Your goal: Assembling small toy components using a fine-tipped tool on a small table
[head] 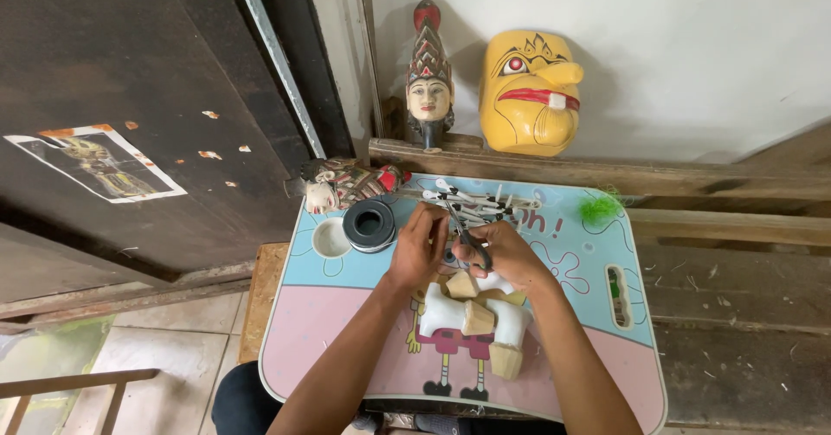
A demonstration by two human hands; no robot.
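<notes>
Over a cartoon-printed tabletop (346, 314), the right hand (511, 257) grips dark pliers (472, 246) — the left hand (418, 249) pinches closed beside them, contents unclear.

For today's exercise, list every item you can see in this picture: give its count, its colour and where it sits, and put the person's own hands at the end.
Small lap table with rounded corners: one, light blue and pink with a cartoon print, in front of the person.
Roll of dark tape: one, black, on the table's upper left.
White wooden limb-shaped pieces with bare wood ends: several, mid-table below the hands.
Thin white sticks: a bundle, at the table's far edge.
Painted puppet head lying down: one, red and white, far left edge.
Carved upright puppet head with tall headdress: one, on the ledge.
Yellow wooden mask: one, red lips, leaning against the wall.
Green fluffy tuft: one, upper right.
Left hand: pinching something small.
Right hand: holding dark pliers.
</notes>
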